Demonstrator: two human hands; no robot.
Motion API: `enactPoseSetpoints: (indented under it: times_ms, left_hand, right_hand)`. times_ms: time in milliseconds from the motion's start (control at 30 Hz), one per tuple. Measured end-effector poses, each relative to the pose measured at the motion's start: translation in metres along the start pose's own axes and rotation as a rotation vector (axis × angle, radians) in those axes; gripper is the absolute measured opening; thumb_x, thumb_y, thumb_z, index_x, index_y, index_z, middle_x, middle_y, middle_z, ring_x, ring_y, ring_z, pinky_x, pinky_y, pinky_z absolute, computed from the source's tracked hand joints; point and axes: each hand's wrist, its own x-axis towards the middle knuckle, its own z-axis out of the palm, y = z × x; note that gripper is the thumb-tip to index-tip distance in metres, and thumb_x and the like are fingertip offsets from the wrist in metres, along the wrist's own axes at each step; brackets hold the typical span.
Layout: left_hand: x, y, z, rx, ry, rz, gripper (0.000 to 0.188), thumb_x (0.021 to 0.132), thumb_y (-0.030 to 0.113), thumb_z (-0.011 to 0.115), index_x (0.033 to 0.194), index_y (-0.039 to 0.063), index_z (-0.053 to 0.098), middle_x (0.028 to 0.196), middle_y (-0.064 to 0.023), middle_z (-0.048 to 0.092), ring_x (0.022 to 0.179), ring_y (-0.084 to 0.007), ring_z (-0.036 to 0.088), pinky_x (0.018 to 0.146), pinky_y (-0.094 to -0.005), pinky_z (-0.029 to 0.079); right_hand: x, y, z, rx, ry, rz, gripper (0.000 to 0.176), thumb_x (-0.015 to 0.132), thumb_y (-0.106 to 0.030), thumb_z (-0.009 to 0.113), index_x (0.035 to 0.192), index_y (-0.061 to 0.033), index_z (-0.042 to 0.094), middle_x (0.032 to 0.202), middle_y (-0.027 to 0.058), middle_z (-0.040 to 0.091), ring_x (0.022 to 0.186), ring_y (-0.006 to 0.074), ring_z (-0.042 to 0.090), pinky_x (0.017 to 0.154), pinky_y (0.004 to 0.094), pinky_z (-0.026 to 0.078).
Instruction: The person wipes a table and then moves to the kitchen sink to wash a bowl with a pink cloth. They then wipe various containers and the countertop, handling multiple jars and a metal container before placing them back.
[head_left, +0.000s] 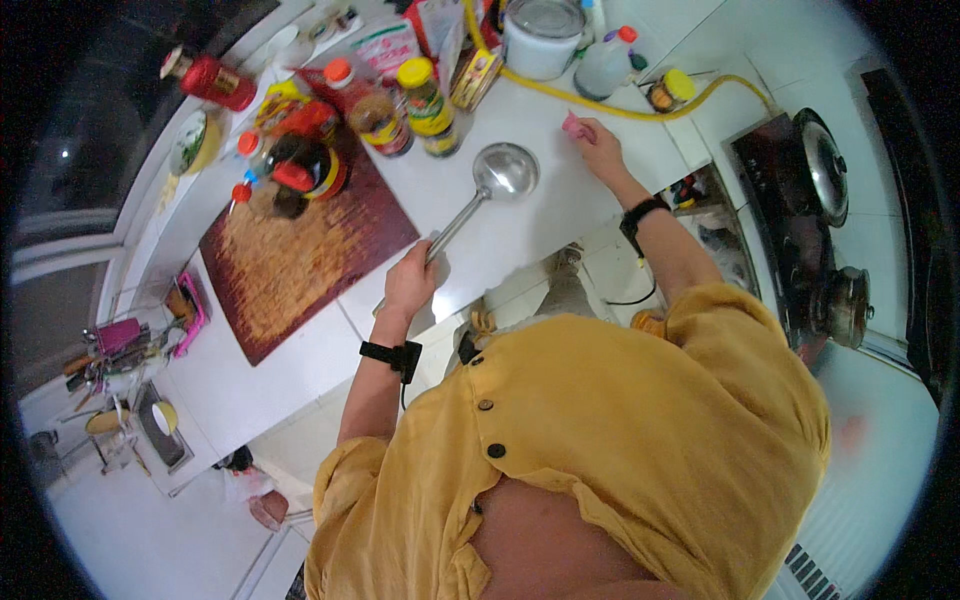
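Observation:
My left hand (409, 282) grips the handle of a large metal ladle (507, 172) over the white countertop (480, 244). The ladle's bowl points away from me toward the back of the counter. Farther right, my right hand (602, 154) pinches a small crumpled pink cloth or wipe (575, 126) above the counter, apart from the ladle. Most of the pink piece is hidden in my fingers. To the left of the ladle lies a dark red board or mat (315, 277) with a worn tan middle.
Sauce bottles (307, 166) and yellow-capped jars (429, 109) crowd the back. A white bucket (544, 45), a plastic jug (606, 64) and a yellow hose (585, 103) stand behind my right hand. At right is a stove with a lidded pan (823, 169); at left, a sink (161, 435).

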Motion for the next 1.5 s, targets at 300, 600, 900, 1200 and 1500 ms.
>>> enactPoseSetpoints:
  times_ms: [300, 600, 900, 1200, 1500]
  left_hand:
    - [0.084, 0.093, 0.029, 0.214, 0.07, 0.096, 0.037, 0.085, 0.017, 0.063, 0.121, 0.01, 0.059, 0.109, -0.0154, 0.066, 0.101, -0.0372, 0.062, 0.086, -0.0454, 0.05]
    - [0.255, 0.29, 0.052, -0.355, 0.427, 0.251, 0.047, 0.085, 0.018, 0.069, 0.128, 0.004, 0.053, 0.113, -0.0171, 0.057, 0.096, -0.0322, 0.06, 0.077, -0.0395, 0.053]
    - [0.341, 0.323, 0.061, -0.635, 0.305, 0.136, 0.022, 0.089, 0.023, 0.069, 0.096, 0.002, 0.064, 0.092, -0.0088, 0.06, 0.08, -0.0194, 0.059, 0.066, -0.0299, 0.05]
    - [0.258, 0.381, -0.015, -1.14, 0.201, 0.21, 0.015, 0.097, 0.023, 0.06, 0.099, 0.008, 0.063, 0.092, 0.0019, 0.06, 0.078, -0.0091, 0.058, 0.065, -0.0266, 0.052]
    - [0.202, 0.369, -0.073, -1.261, 0.272, 0.297, 0.014, 0.099, 0.022, 0.058, 0.101, 0.009, 0.063, 0.091, 0.0012, 0.062, 0.083, -0.0105, 0.063, 0.062, -0.0265, 0.058]
  right_hand:
    - [0.095, -0.015, -0.157, 0.45, 0.412, -0.215, 0.03, 0.09, -0.015, 0.062, 0.117, -0.0029, 0.059, 0.091, 0.0039, 0.061, 0.073, 0.0112, 0.059, 0.063, 0.0261, 0.051]
    - [0.109, 0.022, -0.164, 0.875, 0.163, 0.078, 0.04, 0.091, -0.011, 0.061, 0.129, 0.0007, 0.054, 0.109, 0.0043, 0.061, 0.095, 0.0106, 0.057, 0.083, 0.0257, 0.047]
    - [0.069, 0.031, -0.187, 0.858, 0.013, 0.057, 0.041, 0.094, -0.011, 0.059, 0.133, -0.0024, 0.052, 0.115, 0.0032, 0.06, 0.101, 0.0121, 0.057, 0.088, 0.027, 0.046]
    - [0.114, -0.038, -0.174, 0.631, 0.143, -0.216, 0.047, 0.103, -0.035, 0.042, 0.133, 0.0011, 0.048, 0.12, 0.0193, 0.06, 0.113, 0.0318, 0.056, 0.101, 0.0371, 0.04]
    - [0.067, -0.082, -0.173, 0.629, 0.179, -0.478, 0.043, 0.104, -0.036, 0.041, 0.131, -0.0043, 0.054, 0.113, 0.0065, 0.062, 0.1, 0.0148, 0.056, 0.089, 0.0294, 0.045]
